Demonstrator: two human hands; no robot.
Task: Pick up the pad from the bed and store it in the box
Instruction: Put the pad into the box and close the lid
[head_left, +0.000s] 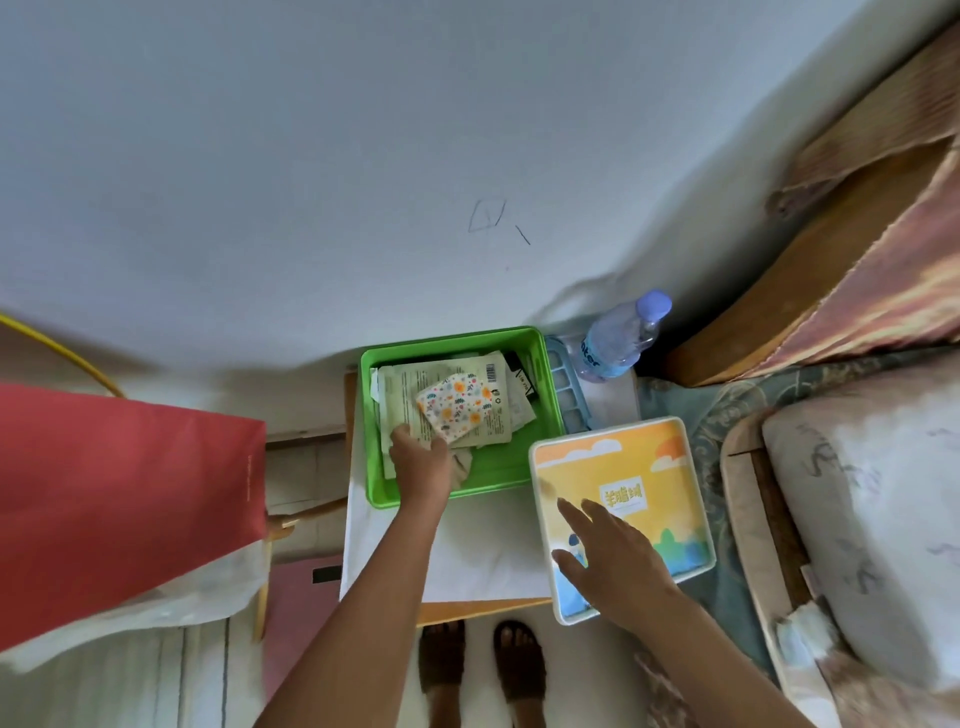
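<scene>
The pad (457, 405), a small square packet with a floral print, lies inside the green box (545, 415) on top of several paper packets. My left hand (420, 460) reaches into the box, knuckles up, with its fingers curled at the pad's lower left corner. My right hand (608, 556) lies flat with spread fingers on the box's orange and yellow lid (649, 467), which rests tilted to the right of the box. The bed (857, 493) with its pale cover is at the far right.
The box stands on a small table under a white cloth (467, 561). A water bottle (621, 338) and a pale blue tray (569, 395) stand behind the lid. A red bag (119, 499) is on the left, the wall is behind, and my sandalled feet (480, 665) are below.
</scene>
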